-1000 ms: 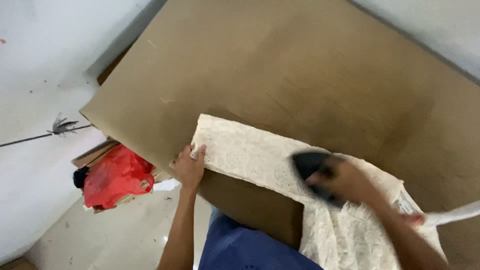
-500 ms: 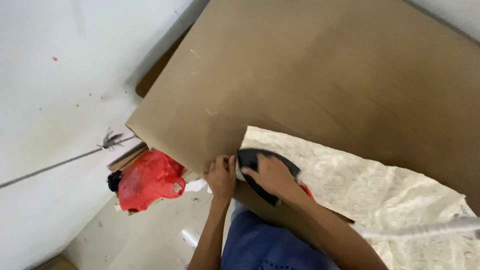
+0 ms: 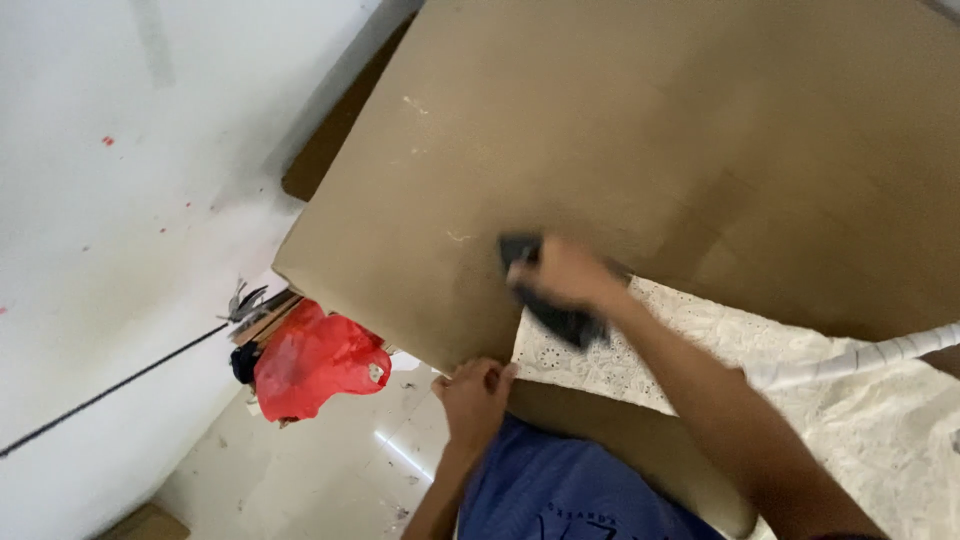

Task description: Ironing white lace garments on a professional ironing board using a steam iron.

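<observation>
the frame from twelve to four o'clock is filled by a broad brown counter [image 3: 700, 130], its near corner pointing toward eight o'clock. a pale wall [image 3: 120, 200] is seen at nine to eleven o'clock, marked with a few small red specks and crossed by a thin dark line. a glossy light floor [image 3: 330, 470] is shown at seven o'clock.

a cream lace cloth [image 3: 860, 400] is spread over the counter's near edge from the centre out to four o'clock, its left end lying flat just right of the corner. a white wrapped cord [image 3: 870, 355] is laid across the cloth at three o'clock.

blue clothing [image 3: 560, 490] is seen at six o'clock, below the counter edge.

a red plastic bag [image 3: 315, 365], crumpled and rounded with a small pale patch on its right side, is found on the floor at eight o'clock, just below the counter's corner, beside some dark objects and flat wooden pieces that are too blurred to tell apart.

a dark iron [image 3: 555, 310] is held at the centre, over the left end of the cloth; the grip of the right hand [image 3: 565, 272] is closed around its top, though motion blur softens the outline.

the left hand [image 3: 475, 395] is placed at six o'clock on the counter's edge, fingers curled onto the cloth's lower left corner and pressing it; whether the cloth is pinched cannot be told.
</observation>
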